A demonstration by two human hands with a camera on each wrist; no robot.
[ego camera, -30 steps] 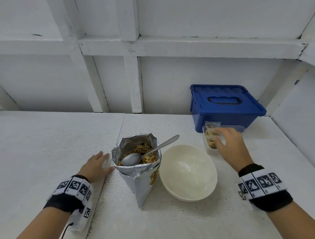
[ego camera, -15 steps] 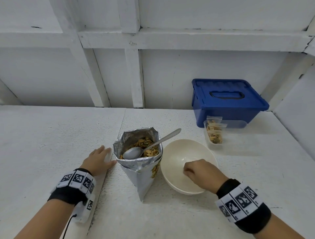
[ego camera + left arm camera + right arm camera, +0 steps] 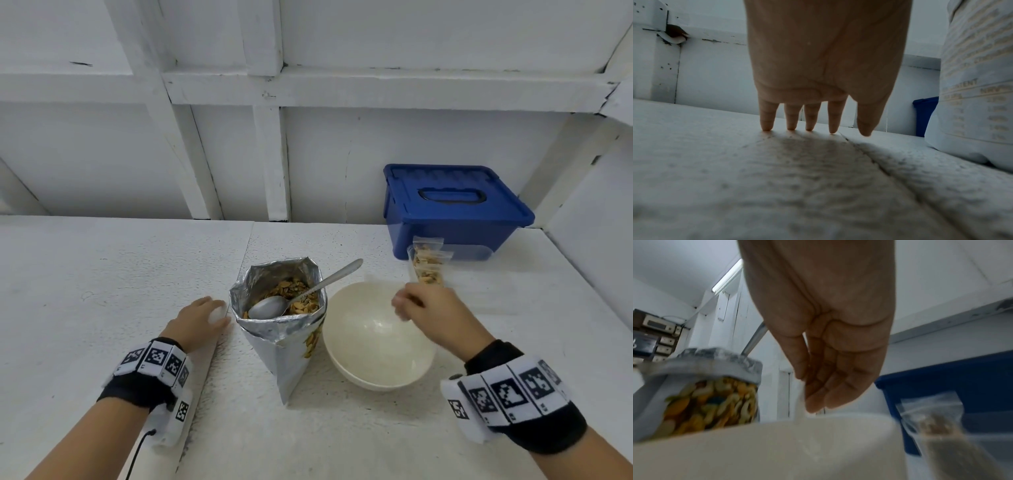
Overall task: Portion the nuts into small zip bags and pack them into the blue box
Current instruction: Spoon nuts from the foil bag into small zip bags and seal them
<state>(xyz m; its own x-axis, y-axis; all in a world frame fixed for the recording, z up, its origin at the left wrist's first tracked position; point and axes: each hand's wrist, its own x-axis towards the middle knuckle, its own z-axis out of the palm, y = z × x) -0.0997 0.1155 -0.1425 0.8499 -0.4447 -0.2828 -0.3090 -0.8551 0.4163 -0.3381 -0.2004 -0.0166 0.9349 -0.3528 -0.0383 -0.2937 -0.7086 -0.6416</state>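
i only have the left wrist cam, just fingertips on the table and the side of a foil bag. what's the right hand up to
Observer: The right hand is above the far rim of the white bowl. It pinches a thin clear film, likely an empty zip bag, though it is blurred.
Operator: is there a spoon anywhere
Observer: Yes, the spoon sits in the open foil bag, its scoop on the nuts and its handle leaning out toward the bowl.
Operator: any bags filled yet
Observer: Filled zip bags stand upright in a clear tub in front of the blue box, whose lid is on.
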